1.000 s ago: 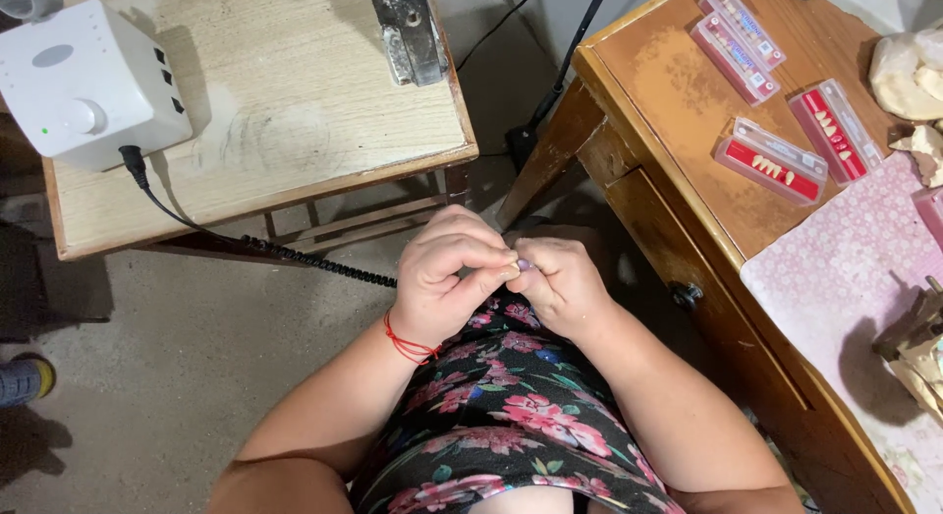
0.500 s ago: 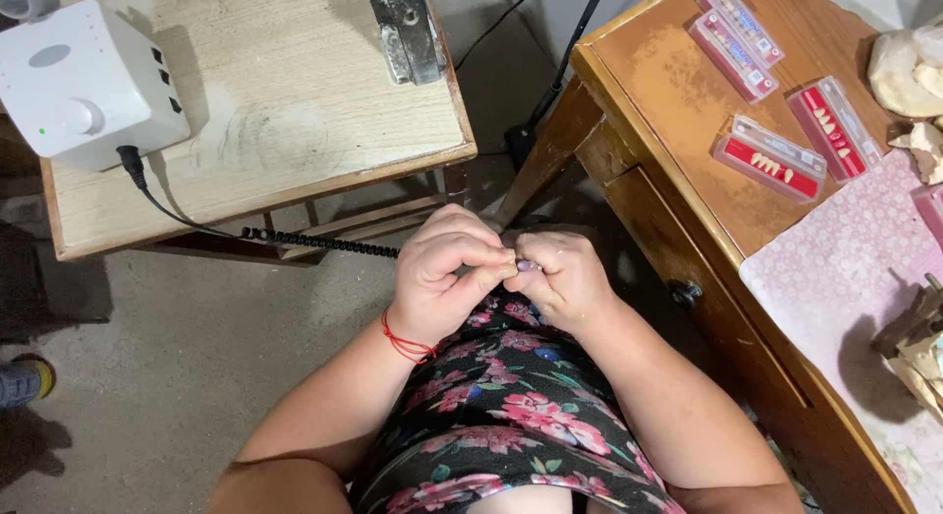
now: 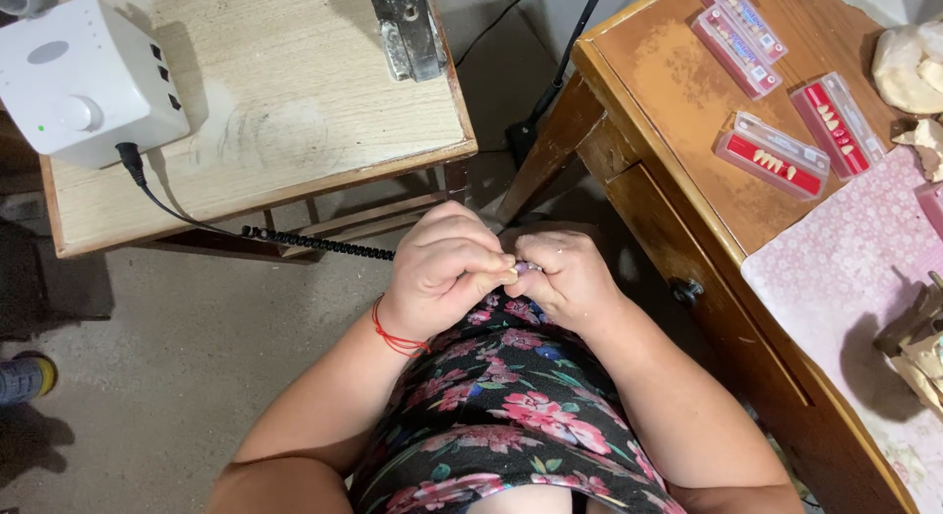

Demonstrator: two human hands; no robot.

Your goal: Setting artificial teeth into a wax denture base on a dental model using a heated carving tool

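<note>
Person, seen from above. Both forearms bare, no sleeves in view. Left hand: no rings visible; a thin red cord bracelet circles the wrist, doubled in two strands, with a small knot or loose end on the inner side. Right hand: no rings, wrist bare. Garment: dark, near-black cloth printed with pink and red flowers, green leaves and small blue touches, covering the lap and torso; cut of neckline not clear.
</note>
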